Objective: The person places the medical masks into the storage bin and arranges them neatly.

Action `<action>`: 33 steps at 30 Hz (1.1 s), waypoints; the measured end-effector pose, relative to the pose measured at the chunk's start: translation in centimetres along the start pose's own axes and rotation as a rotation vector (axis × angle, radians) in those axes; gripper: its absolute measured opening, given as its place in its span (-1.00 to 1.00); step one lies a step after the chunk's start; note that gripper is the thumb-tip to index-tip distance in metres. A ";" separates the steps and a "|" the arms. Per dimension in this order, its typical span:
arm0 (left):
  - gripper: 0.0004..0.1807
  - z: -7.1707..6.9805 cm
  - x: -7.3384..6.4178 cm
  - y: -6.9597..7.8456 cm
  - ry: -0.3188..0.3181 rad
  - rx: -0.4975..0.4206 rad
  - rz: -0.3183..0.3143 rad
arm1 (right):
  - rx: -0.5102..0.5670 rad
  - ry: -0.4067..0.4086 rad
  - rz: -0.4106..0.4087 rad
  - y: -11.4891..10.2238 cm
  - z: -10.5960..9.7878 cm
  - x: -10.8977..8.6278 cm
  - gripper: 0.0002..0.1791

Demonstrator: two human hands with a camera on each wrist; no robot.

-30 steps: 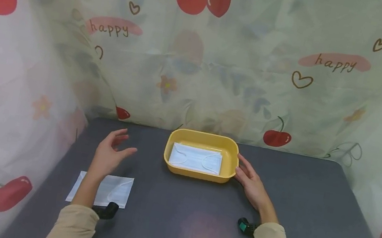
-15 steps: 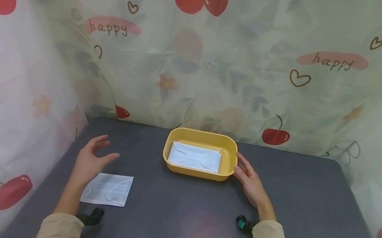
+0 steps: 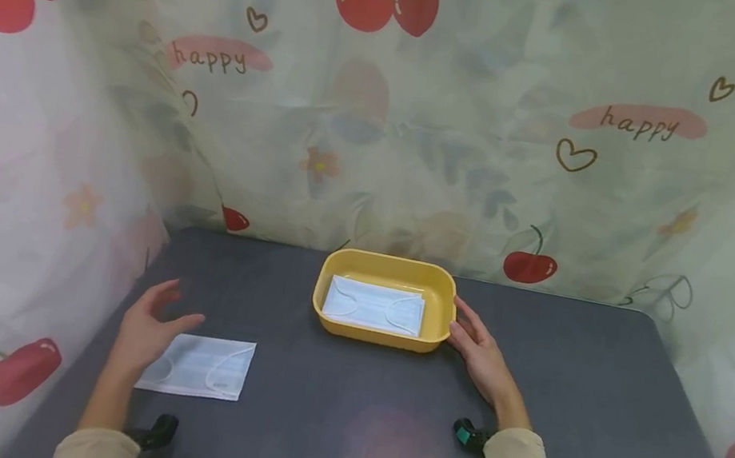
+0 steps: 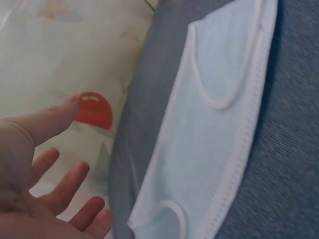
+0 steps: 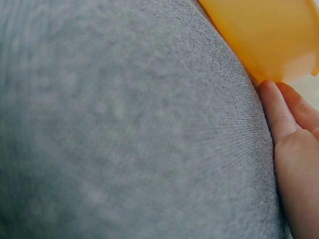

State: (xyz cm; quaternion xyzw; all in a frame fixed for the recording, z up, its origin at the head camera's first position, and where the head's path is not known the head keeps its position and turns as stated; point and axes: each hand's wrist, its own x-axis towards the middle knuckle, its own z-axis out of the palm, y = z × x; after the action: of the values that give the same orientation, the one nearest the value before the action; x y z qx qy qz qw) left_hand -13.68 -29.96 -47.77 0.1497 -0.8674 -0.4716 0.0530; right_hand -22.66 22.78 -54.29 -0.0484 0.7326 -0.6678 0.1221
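A light-blue face mask with white ear loops lies flat on the table, left of the middle. My left hand hovers by its left end, thumb and fingers spread apart, holding nothing. The left wrist view shows the same mask beside the hand, with a gap between them. Farther back stands a yellow plastic tray, with a face mask lying inside it. Against the tray's right end rest the fairly straight fingers of my right hand. In the right wrist view its fingertips touch the yellow wall.
The dark grey table ends at a patterned cloth curtain printed with cherries, which also hangs along both sides. A black wrist camera sits on the left wrist, and another camera on the right.
My left hand has moved left and toward the front of the table, uncovering more of the loose mask. The right hand and the tray have stayed in place.
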 end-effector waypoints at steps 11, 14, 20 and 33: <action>0.11 -0.7 0.1 -2.3 -0.039 0.057 -0.097 | 0.013 -0.003 -0.008 0.0 0.2 0.0 -0.33; 0.14 -1.1 0.2 -2.6 -0.087 0.115 -0.109 | 0.012 -0.006 -0.009 -0.1 0.1 -0.1 -0.33; 0.17 -1.8 0.0 -3.0 -0.141 0.220 -0.148 | -0.001 -0.014 -0.007 -0.1 0.2 -0.1 -0.32; 0.22 -2.2 0.0 -3.9 -0.182 0.270 -0.191 | -0.011 -0.006 0.001 -0.1 0.3 0.0 -0.33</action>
State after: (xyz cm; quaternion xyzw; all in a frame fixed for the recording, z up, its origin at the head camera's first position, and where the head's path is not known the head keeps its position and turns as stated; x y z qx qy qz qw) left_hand -12.35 -33.74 -49.86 0.1940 -0.9059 -0.3652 -0.0914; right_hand -22.61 22.52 -54.22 -0.0506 0.7360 -0.6635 0.1243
